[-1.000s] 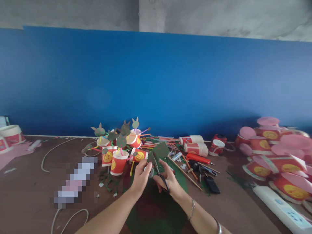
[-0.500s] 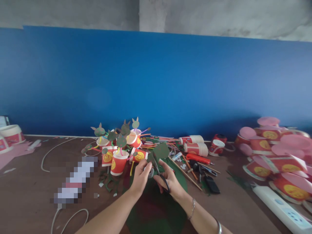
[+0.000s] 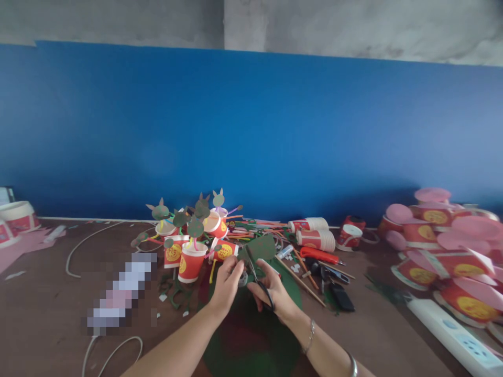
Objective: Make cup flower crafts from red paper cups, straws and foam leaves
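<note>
My right hand [image 3: 272, 287] has its fingers in the dark handles of a pair of scissors [image 3: 264, 295], whose blades point up and left against a piece of dark green paper [image 3: 262, 247]. On the left side of the paper, my left hand [image 3: 228, 283] is closed, its thumb and fingers pinching the lower left edge. A small greyish round thing [image 3: 242, 279] shows beside the left thumb; what it is cannot be made out. Below both hands lies a large dark green sheet [image 3: 251, 340]. Red paper cups [image 3: 192, 264] with green animal-head cutouts stand left of the hands.
Stacked cups [image 3: 316, 240], a red-orange tool [image 3: 320, 256], a wooden stick [image 3: 302, 283] and a black object [image 3: 341, 297] lie to the right. Farther right are a white power strip [image 3: 451, 330] and cups with pink discs [image 3: 467, 269]. A pixelated object [image 3: 121, 290] and cable lie left.
The green paper has shifted slightly right and tilted lower, between the hands. Both hands keep nearly the same place and hold.
</note>
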Available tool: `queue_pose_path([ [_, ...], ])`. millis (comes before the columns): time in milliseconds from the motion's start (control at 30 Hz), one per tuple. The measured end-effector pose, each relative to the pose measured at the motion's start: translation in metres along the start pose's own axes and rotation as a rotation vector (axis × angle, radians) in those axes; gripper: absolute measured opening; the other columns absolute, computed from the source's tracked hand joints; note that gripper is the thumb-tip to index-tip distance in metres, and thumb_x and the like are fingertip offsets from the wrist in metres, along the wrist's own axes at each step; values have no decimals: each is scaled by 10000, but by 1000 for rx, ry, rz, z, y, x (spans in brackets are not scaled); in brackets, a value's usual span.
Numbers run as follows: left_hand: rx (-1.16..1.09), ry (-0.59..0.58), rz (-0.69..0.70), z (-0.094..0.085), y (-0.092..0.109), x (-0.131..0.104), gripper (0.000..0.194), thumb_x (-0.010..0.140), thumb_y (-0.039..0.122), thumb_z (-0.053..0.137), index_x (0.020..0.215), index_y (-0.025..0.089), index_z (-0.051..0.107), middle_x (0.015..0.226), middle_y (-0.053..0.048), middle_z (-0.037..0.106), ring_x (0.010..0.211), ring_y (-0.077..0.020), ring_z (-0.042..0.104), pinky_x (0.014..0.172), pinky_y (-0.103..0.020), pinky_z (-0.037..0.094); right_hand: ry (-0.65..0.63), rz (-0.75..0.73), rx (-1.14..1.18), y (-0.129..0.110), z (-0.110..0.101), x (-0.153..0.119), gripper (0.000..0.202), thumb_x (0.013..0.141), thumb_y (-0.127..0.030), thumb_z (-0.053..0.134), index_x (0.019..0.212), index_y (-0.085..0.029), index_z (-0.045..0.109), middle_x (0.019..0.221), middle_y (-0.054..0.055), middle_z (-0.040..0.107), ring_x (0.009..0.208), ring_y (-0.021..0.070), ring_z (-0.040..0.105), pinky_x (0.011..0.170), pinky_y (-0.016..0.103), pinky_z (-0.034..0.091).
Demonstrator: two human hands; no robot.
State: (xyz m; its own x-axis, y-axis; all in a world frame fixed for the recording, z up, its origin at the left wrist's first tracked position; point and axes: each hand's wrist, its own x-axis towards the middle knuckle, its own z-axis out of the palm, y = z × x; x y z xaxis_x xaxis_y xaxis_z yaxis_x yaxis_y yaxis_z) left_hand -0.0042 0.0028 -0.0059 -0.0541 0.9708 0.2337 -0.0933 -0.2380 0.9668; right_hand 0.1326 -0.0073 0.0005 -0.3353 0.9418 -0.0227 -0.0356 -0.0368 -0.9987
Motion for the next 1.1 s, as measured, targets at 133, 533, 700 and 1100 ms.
queue_pose_path([
  [133,47,-22,8,-1,-2,1,293,793,385,531,614,176,429,613,28,428,604,-107,413,571,-204,351,18,27,-13,-2,0,-1,728,636,-521,695,1159,-163,337,415,-112,489,319,82,435,339,171,308],
  [533,30,30,9,0,2,-1,331,787,409,537,585,180,409,577,38,411,573,-101,402,562,-213,340,26,30,0,-1,0,1,714,628,-510,707,1148,-159,367,401,-122,476,306,76,415,334,183,324],
  [700,27,31,30,-1,1,-1,316,811,402,512,609,177,420,586,38,393,569,-98,382,556,-214,328,39,32,-6,-2,1,1,730,622,-520,705,1153,-147,371,408,-115,481,306,84,422,336,188,329],
  [1100,124,107,32,0,1,1,311,803,431,511,628,175,485,602,26,440,588,-112,421,564,-220,339,38,36,-47,0,-1,0,780,654,-501,670,1231,-86,346,371,-116,461,294,80,404,324,177,323],
])
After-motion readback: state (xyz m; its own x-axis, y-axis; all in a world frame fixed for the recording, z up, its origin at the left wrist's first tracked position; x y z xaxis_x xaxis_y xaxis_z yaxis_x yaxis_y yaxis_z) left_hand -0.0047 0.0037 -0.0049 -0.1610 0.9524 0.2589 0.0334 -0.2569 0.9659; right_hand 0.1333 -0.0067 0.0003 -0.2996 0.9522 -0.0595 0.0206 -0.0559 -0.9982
